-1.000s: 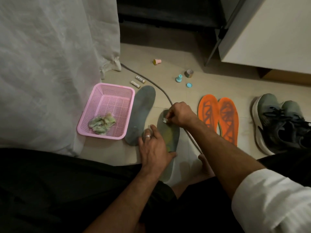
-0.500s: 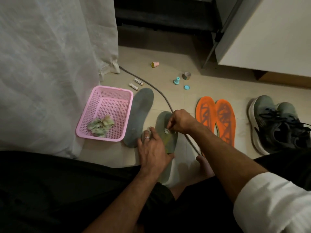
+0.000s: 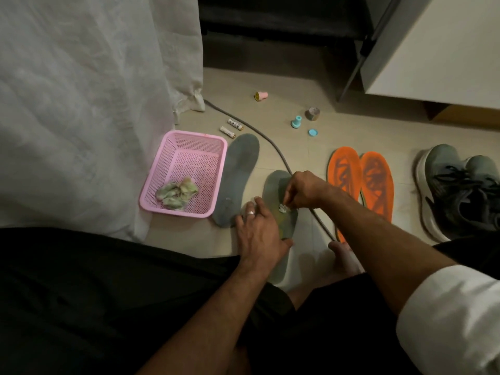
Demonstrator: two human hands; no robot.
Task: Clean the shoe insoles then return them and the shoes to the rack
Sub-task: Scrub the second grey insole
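On the tiled floor just ahead of my knees, my left hand (image 3: 258, 231) lies flat with fingers spread, pressing on the grey insole (image 3: 276, 190) I am cleaning. My right hand (image 3: 304, 191) comes in from four o'clock, fingers curled, pinching a small white wad (image 3: 283, 207) against the insole's middle. At ten o'clock from that insole lies the second grey insole (image 3: 236, 174), alongside a pink basket (image 3: 186, 139) holding crumpled greenish wipes (image 3: 176, 192). At three o'clock from my right hand the two orange insoles (image 3: 361, 180) lie side by side, touching, and beyond them at the right edge the pair of grey shoes (image 3: 457, 185). A grey cable (image 3: 259, 131) runs diagonally between the grey and orange insoles. Farther off at twelve o'clock sit two small white tubes (image 3: 231, 128), a teal cap (image 3: 313, 132), a teal stopper (image 3: 296, 122), a small roll of tape (image 3: 312, 114) and a pink and yellow cap (image 3: 261, 96). A white curtain (image 3: 94, 90) hangs at nine o'clock.
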